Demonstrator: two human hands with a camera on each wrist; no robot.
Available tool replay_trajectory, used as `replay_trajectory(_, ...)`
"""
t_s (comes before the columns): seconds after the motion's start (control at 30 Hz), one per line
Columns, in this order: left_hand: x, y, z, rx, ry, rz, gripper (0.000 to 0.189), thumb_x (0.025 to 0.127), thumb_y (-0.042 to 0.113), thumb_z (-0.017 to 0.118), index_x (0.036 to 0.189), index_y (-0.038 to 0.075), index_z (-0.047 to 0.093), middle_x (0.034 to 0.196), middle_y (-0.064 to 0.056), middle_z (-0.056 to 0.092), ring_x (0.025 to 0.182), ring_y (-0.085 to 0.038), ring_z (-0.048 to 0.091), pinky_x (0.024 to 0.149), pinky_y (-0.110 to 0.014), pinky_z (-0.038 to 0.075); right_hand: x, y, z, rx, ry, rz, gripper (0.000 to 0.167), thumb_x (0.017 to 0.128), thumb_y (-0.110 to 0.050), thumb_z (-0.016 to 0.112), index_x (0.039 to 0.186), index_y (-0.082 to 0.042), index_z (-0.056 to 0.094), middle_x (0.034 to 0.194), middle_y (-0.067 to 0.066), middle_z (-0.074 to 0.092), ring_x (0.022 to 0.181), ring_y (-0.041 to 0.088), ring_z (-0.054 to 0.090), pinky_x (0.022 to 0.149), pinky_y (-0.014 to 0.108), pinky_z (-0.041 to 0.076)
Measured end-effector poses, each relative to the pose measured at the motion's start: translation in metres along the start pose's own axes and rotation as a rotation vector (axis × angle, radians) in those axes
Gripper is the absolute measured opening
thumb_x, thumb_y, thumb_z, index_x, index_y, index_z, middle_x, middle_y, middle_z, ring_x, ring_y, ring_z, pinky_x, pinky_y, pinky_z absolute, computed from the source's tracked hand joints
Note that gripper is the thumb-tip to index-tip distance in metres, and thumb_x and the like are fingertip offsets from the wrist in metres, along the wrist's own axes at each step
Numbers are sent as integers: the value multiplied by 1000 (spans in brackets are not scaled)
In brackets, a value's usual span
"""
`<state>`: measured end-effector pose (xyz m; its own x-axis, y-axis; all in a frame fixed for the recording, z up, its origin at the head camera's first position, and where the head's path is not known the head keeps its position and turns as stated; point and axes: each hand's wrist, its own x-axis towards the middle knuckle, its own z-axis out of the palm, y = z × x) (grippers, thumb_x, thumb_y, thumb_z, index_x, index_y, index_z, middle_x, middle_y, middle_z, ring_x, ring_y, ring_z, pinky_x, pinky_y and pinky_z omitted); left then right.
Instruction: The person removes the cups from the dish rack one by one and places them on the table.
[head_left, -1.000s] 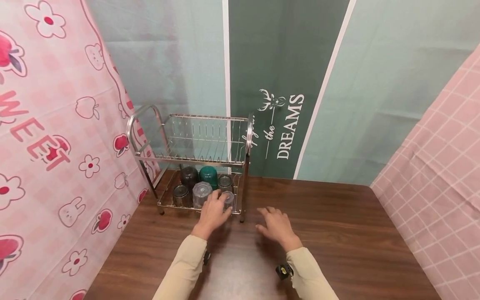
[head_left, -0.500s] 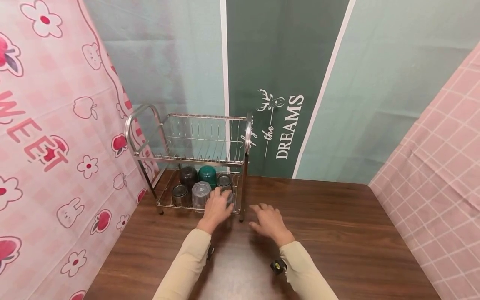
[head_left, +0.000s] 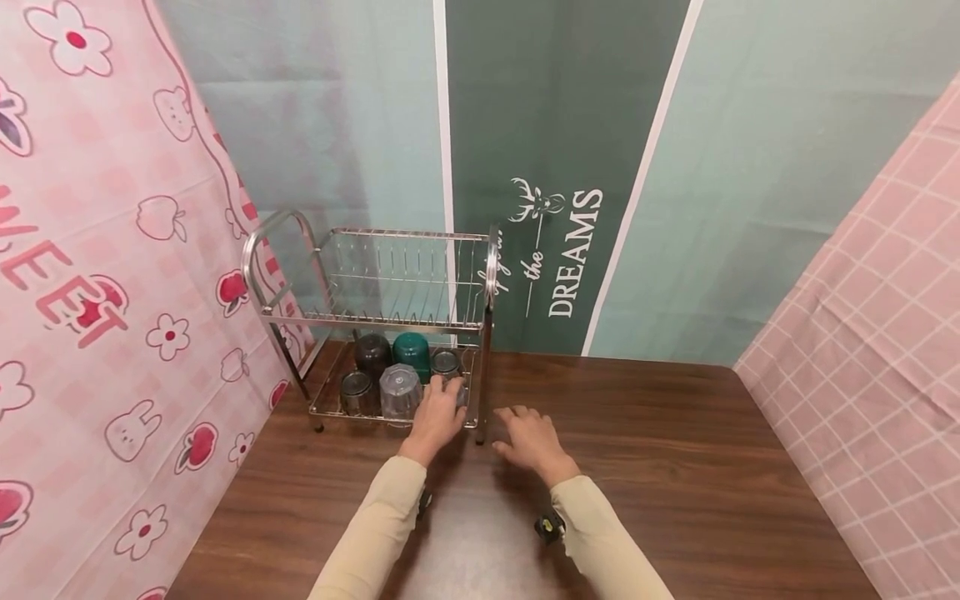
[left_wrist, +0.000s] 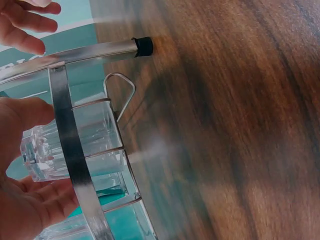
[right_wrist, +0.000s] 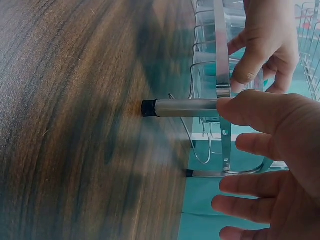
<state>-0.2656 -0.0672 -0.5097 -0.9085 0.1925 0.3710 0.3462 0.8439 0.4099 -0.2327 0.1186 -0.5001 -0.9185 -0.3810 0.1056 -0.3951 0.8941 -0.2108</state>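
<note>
Left hand (head_left: 435,423) apparently grips clear glass (left_wrist: 45,157) | right hand (head_left: 529,437) spread, empty, nearer rack (head_left: 375,323) than before

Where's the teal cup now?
In the head view, the teal cup sits on the lower rack shelf, back row, between the dark cup on its left and the gray glass on its right, beyond the left grip.

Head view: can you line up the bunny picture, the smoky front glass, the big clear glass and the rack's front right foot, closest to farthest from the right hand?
From the right hand:
1. Rack's front right foot, just to its left.
2. Big clear glass, front-row middle.
3. Smoky front glass, front-row left end.
4. Bunny picture, far left.
</note>
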Motion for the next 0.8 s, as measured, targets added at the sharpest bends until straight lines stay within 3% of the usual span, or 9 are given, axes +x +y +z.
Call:
replay_trajectory(0.27, 2, 1, -6, -28, -16, 0, 46, 78, 11, 73, 121, 6, 57, 109, -18, 44, 98, -34, 50, 77, -45, 46, 1, 1, -3, -4, -1, -4, 53, 80, -34, 72, 124, -9, 57, 118, 19, 56, 103, 38, 54, 81, 57, 41)
replay_trajectory(0.5, 3, 5, -27, -101, 39, 20, 45, 78, 10, 74, 121, 6, 58, 109, -17, 45, 97, -32, 49, 76, -45, 46, 2, 0, -21, -4, 95, -55, 54, 78, -33, 73, 124, -9, 57, 115, 19, 57, 98, 37, 57, 77, 55, 43)
replay_trajectory(0.67, 3, 4, -32, -97, 47, 27, 45, 79, 11, 73, 121, 6, 58, 108, -15, 45, 96, -30, 49, 76, -43, 46, 1, 0, -26, -17, 89, -45, 55, 79, -36, 71, 126, -11, 56, 117, 18, 57, 100, 37, 56, 79, 54, 43)
replay_trajectory(0.8, -4, 5, -38, -140, 104, 32, 45, 75, 10, 75, 118, 7, 60, 105, -14, 46, 94, -30, 51, 76, -44, 46, -7, 0, -24, 37, 87, -40, 56, 80, -34, 71, 127, -10, 54, 118, 19, 56, 101, 38, 55, 78, 55, 43)
